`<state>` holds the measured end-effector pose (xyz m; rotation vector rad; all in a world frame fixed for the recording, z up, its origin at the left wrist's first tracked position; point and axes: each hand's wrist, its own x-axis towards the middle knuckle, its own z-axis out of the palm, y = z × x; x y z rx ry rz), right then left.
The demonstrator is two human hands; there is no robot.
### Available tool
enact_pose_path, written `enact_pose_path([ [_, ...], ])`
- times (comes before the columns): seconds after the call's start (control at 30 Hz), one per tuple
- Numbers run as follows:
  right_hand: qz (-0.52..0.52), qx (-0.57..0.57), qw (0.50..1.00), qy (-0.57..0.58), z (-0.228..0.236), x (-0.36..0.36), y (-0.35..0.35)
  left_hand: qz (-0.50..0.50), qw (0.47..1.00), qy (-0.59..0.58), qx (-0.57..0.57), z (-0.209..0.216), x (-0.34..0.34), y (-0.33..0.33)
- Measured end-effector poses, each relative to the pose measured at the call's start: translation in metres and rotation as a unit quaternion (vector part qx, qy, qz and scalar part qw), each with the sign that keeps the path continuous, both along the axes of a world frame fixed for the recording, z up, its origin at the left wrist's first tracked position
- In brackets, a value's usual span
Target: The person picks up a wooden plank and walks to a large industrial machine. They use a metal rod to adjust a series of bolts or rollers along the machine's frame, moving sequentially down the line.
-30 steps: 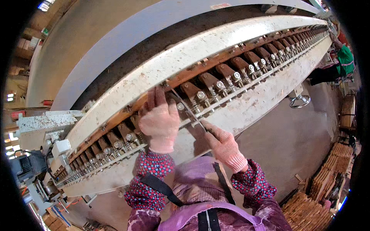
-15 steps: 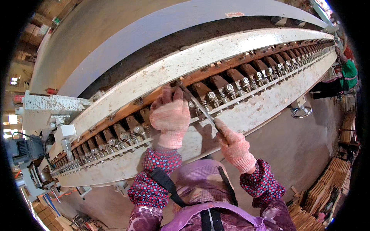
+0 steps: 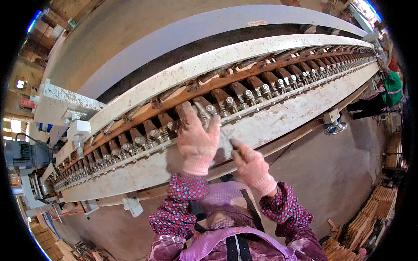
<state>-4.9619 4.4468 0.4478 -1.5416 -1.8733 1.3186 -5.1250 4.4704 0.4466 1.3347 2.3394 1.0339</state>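
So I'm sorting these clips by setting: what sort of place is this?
Probably a woodworking shop: a long clamp machine with rows of bolted clamps, stacked wood strips, and gloved hands, left hand and right hand, at it.

One label only: small oblong sticker [image 3: 257, 23], pale with a reddish tint, lying flat on the grey curved panel [image 3: 183, 41] behind the long clamp machine [image 3: 261, 117], near the panel's far edge and right of its middle. Print on it too small to make out. A small red patch [image 3: 27, 103] shows at the far left edge, left of the machine's white end block [image 3: 56, 104]; cannot tell if it is a sign. No packages, no screens visible anywhere around the machine.
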Motion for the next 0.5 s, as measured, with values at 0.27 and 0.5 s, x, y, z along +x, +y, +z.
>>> enact_pose_path([
  [0.27,0.101,-0.112,0.989,-0.009,0.050,0.050,-0.071,0.069,0.954,-0.280,-0.075,0.018,-0.029,0.023],
  [0.5,0.048,-0.039,0.998,0.021,0.055,0.135,-0.141,-0.023,0.986,-0.075,-0.148,0.020,-0.029,0.028],
])
